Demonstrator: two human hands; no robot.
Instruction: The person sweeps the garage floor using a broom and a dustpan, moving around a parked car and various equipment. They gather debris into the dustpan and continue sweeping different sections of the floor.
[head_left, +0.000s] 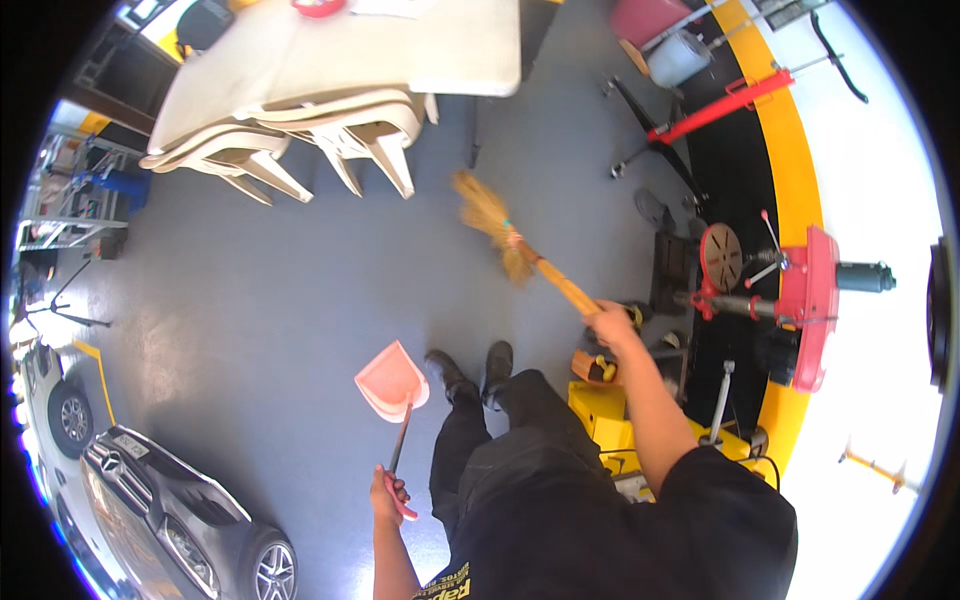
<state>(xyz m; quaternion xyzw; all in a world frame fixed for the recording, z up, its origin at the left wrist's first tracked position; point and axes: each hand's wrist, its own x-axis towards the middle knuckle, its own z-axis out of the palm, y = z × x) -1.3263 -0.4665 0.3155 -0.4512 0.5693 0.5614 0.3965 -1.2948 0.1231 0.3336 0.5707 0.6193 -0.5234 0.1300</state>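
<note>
My right hand [611, 327] is closed round the wooden handle of a straw broom [487, 212]. The broom slants away to the upper left, its bristles over the grey floor in front of my feet. My left hand [388, 494] grips the pink end of a dark-handled dustpan [393, 381]. The pink pan lies ahead of that hand, left of my dark shoes. Whether the pan and the bristles touch the floor I cannot tell. Nothing can be made out inside the pan.
White plastic chairs [352, 130] lean against a pale table [440, 45] ahead. A red drill press [808, 308], a red hoist [715, 108] and a yellow machine [608, 415] line the right wall. A grey car [165, 520] stands at the lower left, a tripod [62, 300] beyond it.
</note>
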